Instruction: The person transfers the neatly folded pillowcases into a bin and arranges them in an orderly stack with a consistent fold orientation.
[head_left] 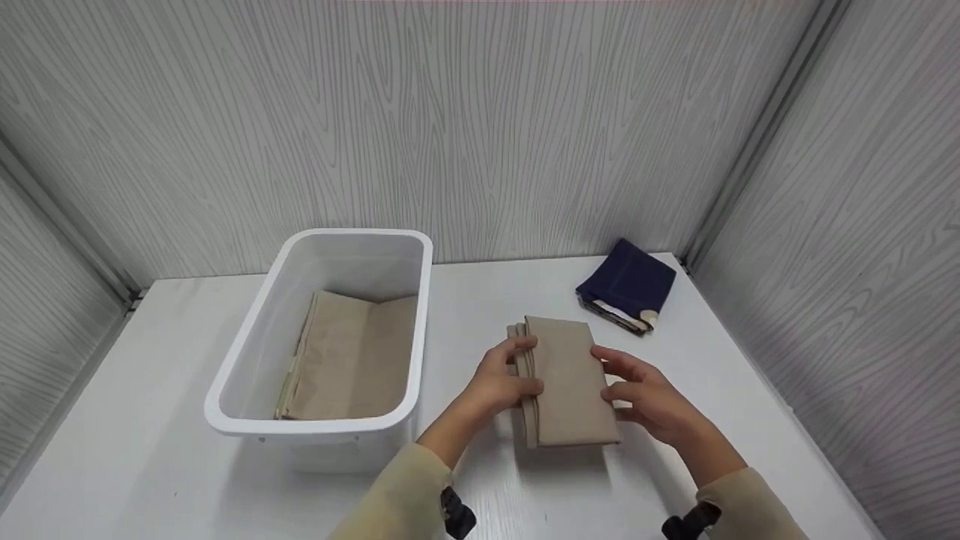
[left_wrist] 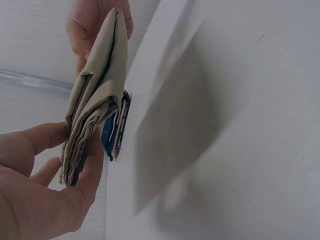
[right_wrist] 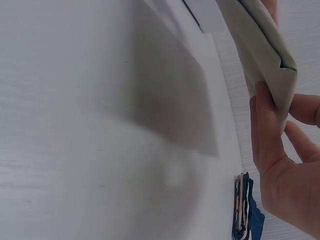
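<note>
Beige sleeves (head_left: 397,499) enter the head view from seven and four o'clock, leading to the left hand (head_left: 499,379) and right hand (head_left: 645,394), whose fingers, parted by the layers' thickness, pinch opposite edges of a folded tan cloth (head_left: 574,382). From it, a white bin (head_left: 241,345) holding tan fabric (head_left: 360,360) stands at nine o'clock, a folded navy cloth (head_left: 630,281) at one. Seen from the left wrist, the layered folds, above the tabletop (left_wrist: 265,135), partly block the right hand. From the right wrist, fingers and thumb straddle a smooth edge; how firmly, I cannot tell.
</note>
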